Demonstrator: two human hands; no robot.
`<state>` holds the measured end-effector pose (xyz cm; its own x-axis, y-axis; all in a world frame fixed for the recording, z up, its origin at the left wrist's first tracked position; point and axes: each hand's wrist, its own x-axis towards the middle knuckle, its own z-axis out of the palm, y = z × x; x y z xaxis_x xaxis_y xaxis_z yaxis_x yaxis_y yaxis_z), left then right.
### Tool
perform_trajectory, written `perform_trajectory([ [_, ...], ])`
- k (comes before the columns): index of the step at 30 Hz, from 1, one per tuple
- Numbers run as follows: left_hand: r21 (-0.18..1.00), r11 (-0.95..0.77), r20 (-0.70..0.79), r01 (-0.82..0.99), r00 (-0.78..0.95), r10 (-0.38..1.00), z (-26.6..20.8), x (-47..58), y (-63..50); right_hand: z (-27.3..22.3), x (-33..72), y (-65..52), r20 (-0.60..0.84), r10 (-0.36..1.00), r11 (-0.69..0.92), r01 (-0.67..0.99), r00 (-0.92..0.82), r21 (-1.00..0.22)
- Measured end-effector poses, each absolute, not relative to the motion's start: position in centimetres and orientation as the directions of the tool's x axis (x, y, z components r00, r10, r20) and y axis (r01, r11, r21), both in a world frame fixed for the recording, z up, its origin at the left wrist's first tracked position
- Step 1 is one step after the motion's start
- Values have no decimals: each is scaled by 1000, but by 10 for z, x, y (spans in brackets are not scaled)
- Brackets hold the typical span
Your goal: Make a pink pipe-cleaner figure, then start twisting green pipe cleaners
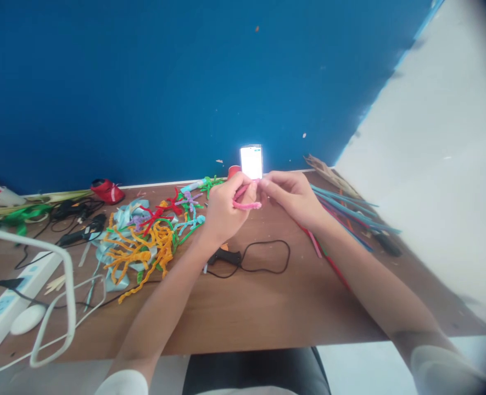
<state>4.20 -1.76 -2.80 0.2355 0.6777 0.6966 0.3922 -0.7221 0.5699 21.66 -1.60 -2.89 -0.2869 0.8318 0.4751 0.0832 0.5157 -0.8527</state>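
Wall (pixel 177 88): blue, behind the worktop (pixel 246 323).
Pink stem (pixel 249 207): above it, bent; loose end lies sideways, points right.
Left hand (pixel 228 211): clamped on the stem.
Right hand (pixel 294 196): close by; can't tell if it grips.
Hidden: stem's middle, inside left hand.

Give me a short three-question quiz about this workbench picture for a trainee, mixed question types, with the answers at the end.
1. Multiple choice: what colour is the fuzzy stem that the left hand holds?
A) Orange
B) Pink
C) Green

2. True or false: the white power strip lies to the right of the left hand.

3. Fill in the blank: behind the bright lit screen is a ____ wall.

Key:
1. B
2. False; it lies to the left.
3. blue
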Motion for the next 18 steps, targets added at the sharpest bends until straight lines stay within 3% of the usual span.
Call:
perform_trajectory([
  [4, 550, -732, 696, 401, 264, 668, -24, 39, -18, -29, 211, -19, 294, 917, 248, -192, -269, -949],
  [9, 557, -741, 683, 374, 301, 665, -27, 38, -14, -31, 208, -19, 166, 950, 80, -311, -263, -947],
  [13, 615, -712, 637, 340, 318, 702, -29, 39, -13, -31, 209, -18, 287, 945, 241, -261, -158, -935],
  [16, 689, -667, 605, 284, 283, 745, -30, 39, -12, -29, 210, -19, 492, 865, 494, -5, -98, -869],
  [18, 704, -658, 600, 267, 273, 752, -30, 40, -12, -28, 212, -21, 563, 820, 573, 169, -108, -802],
])
